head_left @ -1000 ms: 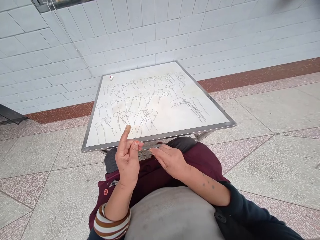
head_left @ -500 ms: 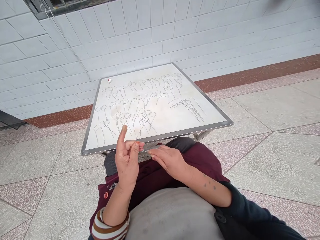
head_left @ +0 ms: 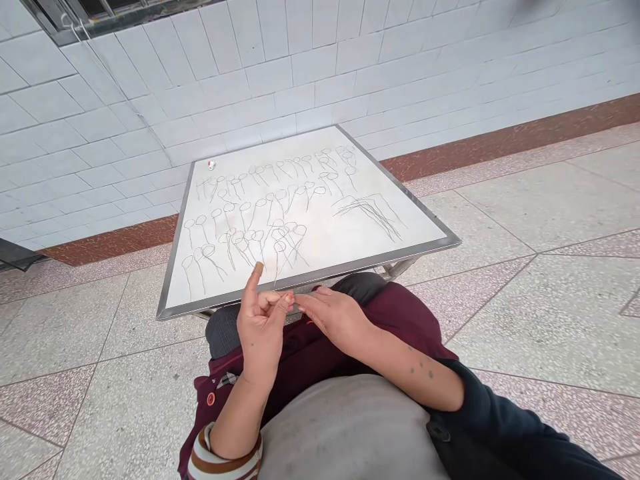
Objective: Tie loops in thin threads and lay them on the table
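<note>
My left hand (head_left: 261, 337) is closed in a pinch at the near edge of the table, its index finger pointing up. Thumb and bent fingers grip a thin wire, mostly hidden now. My right hand (head_left: 345, 323) meets it fingertip to fingertip, palm down, pinching at the same wire. Beyond the hands, several wires with a round loop at one end (head_left: 280, 247) lie in rows on the white tabletop (head_left: 325, 247). A loose bunch of bent, unlooped wires (head_left: 373, 212) rests at the right of the table.
A grey metal rim (head_left: 310, 275) borders the table. Near its far left corner lies a small white and red object (head_left: 212, 165). A tiled wall (head_left: 280, 87) stands behind, with speckled floor (head_left: 500, 313) around. My lap is just below my hands.
My left hand has shifted slightly right and down, closing the gap to my right fingertips. The short wire visible between the hands is now covered. The view has turned a little.
</note>
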`<state>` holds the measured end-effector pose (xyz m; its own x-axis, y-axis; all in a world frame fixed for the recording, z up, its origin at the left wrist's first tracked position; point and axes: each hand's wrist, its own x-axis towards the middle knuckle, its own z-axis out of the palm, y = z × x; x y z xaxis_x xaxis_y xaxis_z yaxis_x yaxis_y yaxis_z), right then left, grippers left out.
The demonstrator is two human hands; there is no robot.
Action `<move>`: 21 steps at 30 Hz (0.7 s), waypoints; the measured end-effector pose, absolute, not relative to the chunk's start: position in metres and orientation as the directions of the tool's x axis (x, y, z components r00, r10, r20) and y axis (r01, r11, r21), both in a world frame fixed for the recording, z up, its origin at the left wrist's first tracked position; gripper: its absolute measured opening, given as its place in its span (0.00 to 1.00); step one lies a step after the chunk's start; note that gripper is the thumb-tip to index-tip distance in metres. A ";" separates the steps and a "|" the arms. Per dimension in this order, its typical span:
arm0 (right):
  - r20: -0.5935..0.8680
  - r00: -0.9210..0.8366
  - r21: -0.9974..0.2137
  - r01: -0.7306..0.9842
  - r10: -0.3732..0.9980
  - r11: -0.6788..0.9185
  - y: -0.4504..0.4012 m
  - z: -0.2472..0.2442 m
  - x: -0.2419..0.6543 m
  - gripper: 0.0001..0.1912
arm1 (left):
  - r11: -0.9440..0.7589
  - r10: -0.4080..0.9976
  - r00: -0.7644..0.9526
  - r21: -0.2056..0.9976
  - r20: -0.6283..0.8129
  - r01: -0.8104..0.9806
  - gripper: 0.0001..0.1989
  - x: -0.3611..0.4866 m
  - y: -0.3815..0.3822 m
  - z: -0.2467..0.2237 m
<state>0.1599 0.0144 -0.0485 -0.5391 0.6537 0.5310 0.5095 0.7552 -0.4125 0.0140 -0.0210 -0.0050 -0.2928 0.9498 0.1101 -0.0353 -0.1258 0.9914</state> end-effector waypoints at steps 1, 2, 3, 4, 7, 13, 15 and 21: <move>0.518 -0.542 -0.416 0.515 0.661 0.749 0.015 -0.049 0.159 0.11 | -0.112 0.950 -0.295 0.993 0.098 -0.029 0.36 0.014 -0.020 -0.006; 0.509 -0.537 -0.436 0.514 0.673 0.739 0.015 -0.050 0.158 0.11 | -0.101 0.951 -0.297 0.995 0.090 -0.024 0.36 0.013 -0.019 -0.007; 0.502 -0.526 -0.465 0.506 0.687 0.727 0.015 -0.052 0.156 0.11 | -0.091 0.951 -0.300 0.996 0.081 -0.020 0.36 0.012 -0.018 -0.008; 0.500 -0.514 -0.495 0.491 0.697 0.717 0.014 -0.053 0.155 0.11 | -0.082 0.950 -0.303 0.996 0.073 -0.018 0.37 0.012 -0.017 -0.009; 0.506 -0.504 -0.544 0.443 0.700 0.713 0.014 -0.057 0.149 0.12 | -0.059 0.944 -0.326 0.998 0.049 -0.021 0.37 0.009 -0.014 -0.012; 0.492 -0.478 -0.599 0.421 0.728 0.681 0.018 -0.060 0.143 0.10 | -0.012 0.933 -0.361 1.000 0.011 0.001 0.34 0.005 -0.009 -0.014; 0.473 -0.463 -0.661 0.376 0.750 0.649 0.019 -0.058 0.142 0.10 | -0.018 0.932 -0.363 1.000 0.018 0.004 0.34 0.006 -0.008 -0.014; 0.477 -0.443 -0.707 0.319 0.759 0.631 0.022 -0.058 0.141 0.10 | -0.032 0.935 -0.355 0.999 0.015 -0.041 0.34 0.007 -0.008 -0.017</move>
